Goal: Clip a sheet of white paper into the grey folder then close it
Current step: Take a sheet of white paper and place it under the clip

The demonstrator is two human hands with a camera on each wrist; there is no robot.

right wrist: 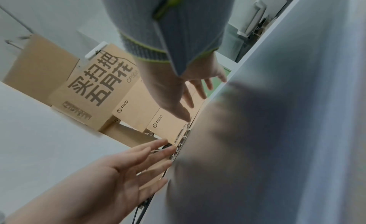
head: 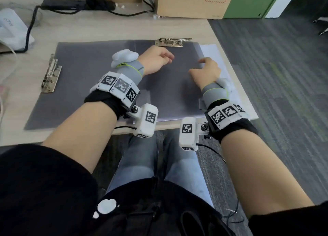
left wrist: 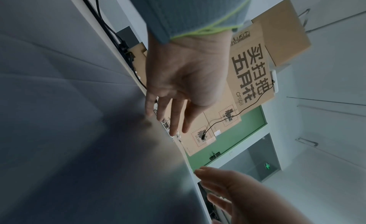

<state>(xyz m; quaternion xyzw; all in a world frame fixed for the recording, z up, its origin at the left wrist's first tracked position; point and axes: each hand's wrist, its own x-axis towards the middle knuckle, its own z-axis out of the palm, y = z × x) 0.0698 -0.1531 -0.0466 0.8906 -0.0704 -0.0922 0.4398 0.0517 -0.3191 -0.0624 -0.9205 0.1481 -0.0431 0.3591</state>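
Observation:
The grey folder (head: 88, 61) lies spread open and flat on the desk. One metal clip (head: 173, 41) sits at its far edge, another metal clip (head: 50, 74) at its left edge. A white sheet of paper (head: 212, 49) lies under the folder's right part and sticks out past its right edge. My left hand (head: 167, 57) is over the folder just below the far clip, fingers loose and holding nothing. My right hand (head: 204, 62) is at the folder's right edge, fingers spread. The wrist views show the left hand (left wrist: 178, 89) and the right hand (right wrist: 178, 96) with straight fingers above the folder (right wrist: 277, 133).
Cardboard boxes (head: 191, 3) stand along the back of the desk, with a black power strip and cable (head: 71, 5) to their left. A white device (head: 10, 26) lies at the far left. The desk ends just right of the paper, above grey carpet (head: 275, 67).

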